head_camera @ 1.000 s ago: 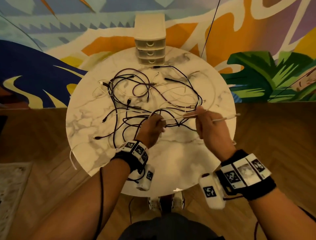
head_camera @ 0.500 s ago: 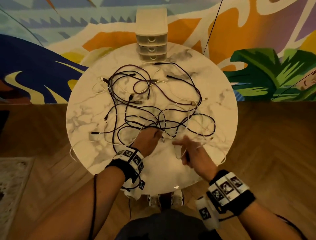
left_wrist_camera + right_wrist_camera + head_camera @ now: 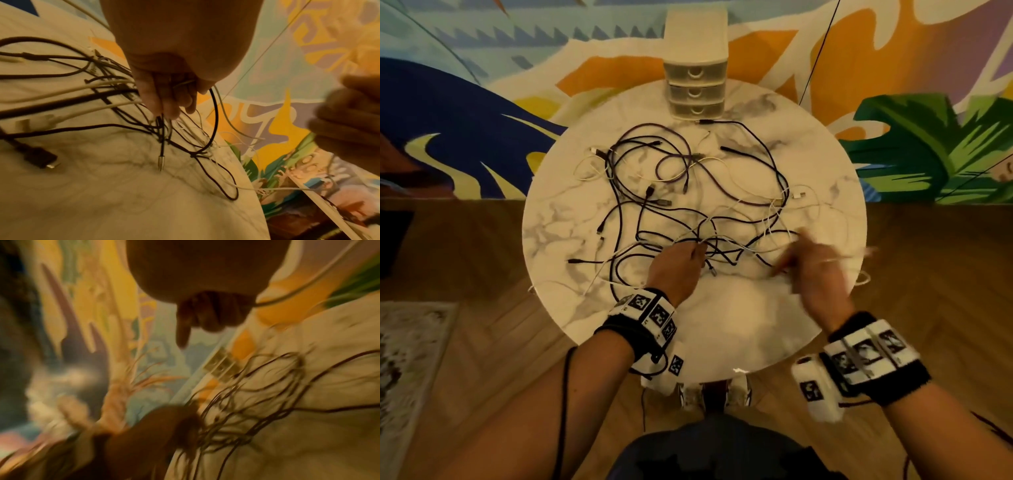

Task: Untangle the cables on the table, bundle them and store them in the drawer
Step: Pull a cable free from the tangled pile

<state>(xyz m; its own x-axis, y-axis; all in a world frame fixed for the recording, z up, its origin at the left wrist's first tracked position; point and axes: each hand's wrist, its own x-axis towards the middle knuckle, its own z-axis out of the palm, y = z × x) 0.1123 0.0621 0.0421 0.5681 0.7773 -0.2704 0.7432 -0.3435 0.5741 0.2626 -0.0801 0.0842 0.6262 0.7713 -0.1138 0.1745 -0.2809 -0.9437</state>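
Observation:
A tangle of black and white cables (image 3: 688, 192) lies spread over the round marble table (image 3: 722, 325). My left hand (image 3: 697, 255) sits at the tangle's near edge. In the left wrist view its fingers (image 3: 168, 100) curl round a black cable (image 3: 214, 113) and a thin white one, with a metal jack plug (image 3: 160, 162) hanging below. My right hand (image 3: 801, 253) is blurred near the table's right side. Its fingers (image 3: 205, 316) are curled, and a thin white cable (image 3: 287, 295) runs out of the fist. The small three-drawer unit (image 3: 695, 90) stands at the far edge, all drawers closed.
A black plug (image 3: 41, 159) lies on the marble left of my left hand. A white cable end (image 3: 863, 277) hangs over the table's right edge. A painted wall rises behind the table, wooden floor surrounds it, and a rug (image 3: 407, 359) lies at the left.
My right hand has swung from the near edge out to the right, drawing a white cable with it. My left hand has kept its grip at the tangle.

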